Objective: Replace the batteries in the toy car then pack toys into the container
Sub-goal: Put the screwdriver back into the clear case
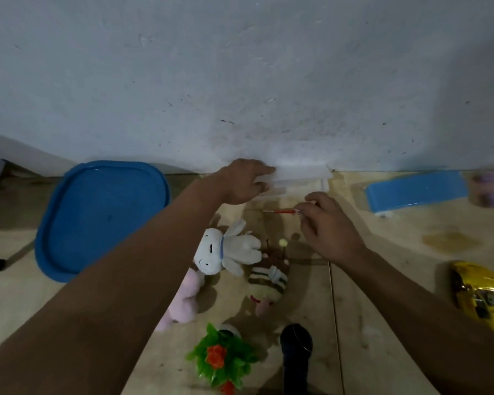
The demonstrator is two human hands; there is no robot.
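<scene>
My left hand (244, 181) grips the left end of a clear plastic box (303, 178) that stands against the wall. My right hand (330, 226) pinches a small orange-handled screwdriver (283, 212), its tip pointing left just in front of the box. A yellow toy car (481, 295) lies at the right edge of the table, apart from both hands. Below my hands lie a white plush rabbit (228, 250), a pink plush (184, 297) and a striped plush doll (268, 280).
A large blue lid (100, 218) lies at the left by the wall. A blue rectangular lid (417, 192) and a blurred pink object (488, 189) sit at the back right. A green plastic plant (221, 357) and a black cylinder (295, 354) stand near me.
</scene>
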